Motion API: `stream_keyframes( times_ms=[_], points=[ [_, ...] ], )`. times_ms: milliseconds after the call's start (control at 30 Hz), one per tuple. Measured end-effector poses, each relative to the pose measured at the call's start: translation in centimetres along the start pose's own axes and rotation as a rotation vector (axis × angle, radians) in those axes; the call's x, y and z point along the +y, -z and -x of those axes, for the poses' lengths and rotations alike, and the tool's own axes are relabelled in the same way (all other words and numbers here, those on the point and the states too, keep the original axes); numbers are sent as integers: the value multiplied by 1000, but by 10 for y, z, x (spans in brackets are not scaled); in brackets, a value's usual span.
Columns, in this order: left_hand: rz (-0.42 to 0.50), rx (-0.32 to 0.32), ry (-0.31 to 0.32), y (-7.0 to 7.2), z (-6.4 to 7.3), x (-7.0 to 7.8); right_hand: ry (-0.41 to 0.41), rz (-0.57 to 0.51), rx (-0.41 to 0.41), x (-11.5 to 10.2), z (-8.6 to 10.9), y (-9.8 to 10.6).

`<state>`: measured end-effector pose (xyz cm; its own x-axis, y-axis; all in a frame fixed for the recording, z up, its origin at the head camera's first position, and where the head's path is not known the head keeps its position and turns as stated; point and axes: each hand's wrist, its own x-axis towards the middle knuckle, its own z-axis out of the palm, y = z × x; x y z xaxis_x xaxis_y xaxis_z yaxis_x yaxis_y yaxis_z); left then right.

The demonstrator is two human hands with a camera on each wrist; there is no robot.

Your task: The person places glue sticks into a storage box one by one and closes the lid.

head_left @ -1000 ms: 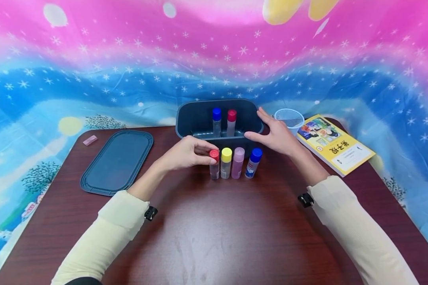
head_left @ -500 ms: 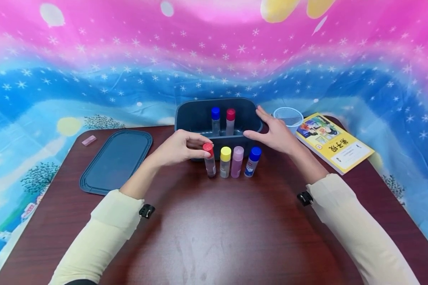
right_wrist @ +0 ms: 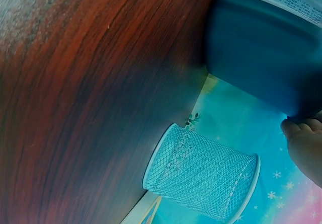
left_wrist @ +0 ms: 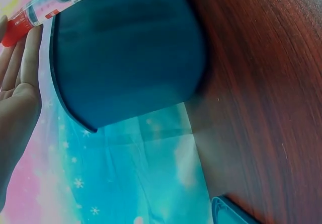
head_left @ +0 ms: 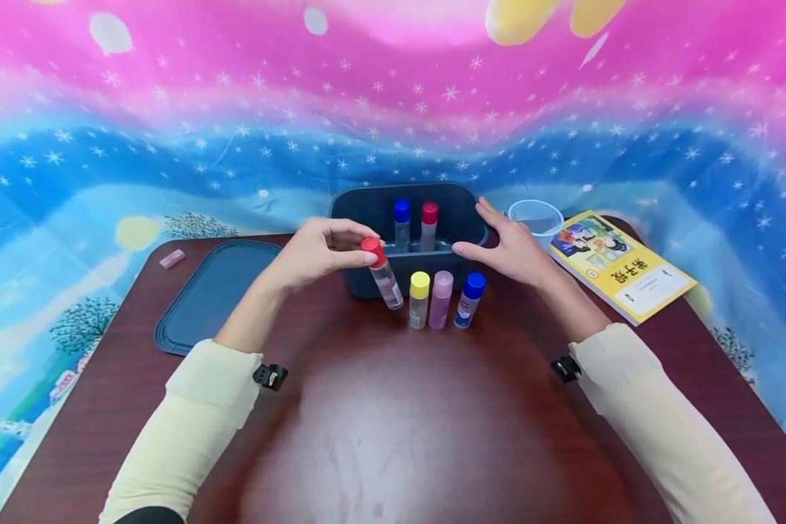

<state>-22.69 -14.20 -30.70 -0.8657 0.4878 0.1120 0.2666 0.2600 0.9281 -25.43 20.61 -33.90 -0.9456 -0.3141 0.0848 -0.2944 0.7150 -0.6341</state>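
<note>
In the head view my left hand (head_left: 317, 255) pinches the red cap of a clear glue stick (head_left: 388, 282) between thumb and fingers. That stick is tilted and overlaps the front wall of a dark blue bin (head_left: 362, 282). Inside the bin stand two more sticks, one blue-capped (head_left: 402, 222) and one red-capped (head_left: 429, 225). My right hand (head_left: 514, 249) rests spread at the bin's right end, thumb by the front rim, fingers straight along the side. In front of the bin a yellow-capped stick (head_left: 419, 300), a pink stick (head_left: 441, 300) and a blue-capped stick (head_left: 470, 300) stand upright in a row.
A dark blue lid (head_left: 212, 295) lies on the left of the table, a small pink block (head_left: 172, 258) behind it. Right of the bin are a light blue mesh cup (right_wrist: 204, 173) and a yellow book (head_left: 622, 266). A patterned cloth (head_left: 288, 160) hangs behind.
My left hand has lifted the red-capped glue stick from the left end of the row, up and to the left, tilting it. The right hand stays at the bin.
</note>
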Motion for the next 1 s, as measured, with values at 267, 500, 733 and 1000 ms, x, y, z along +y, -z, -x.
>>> stream_keyframes(
  times_ms=[267,500,733,1000],
  points=[
    [85,80,-29,6,0,-1,8,7,4,0,0,0],
    [234,129,-94,13,0,-1,11,3,7,0,0,0],
    [427,144,-177,16,-1,1,1,7,0,-1,0,-1],
    [470,184,-254,18,-3,3,-5,8,6,-1,0,0]
  ],
)
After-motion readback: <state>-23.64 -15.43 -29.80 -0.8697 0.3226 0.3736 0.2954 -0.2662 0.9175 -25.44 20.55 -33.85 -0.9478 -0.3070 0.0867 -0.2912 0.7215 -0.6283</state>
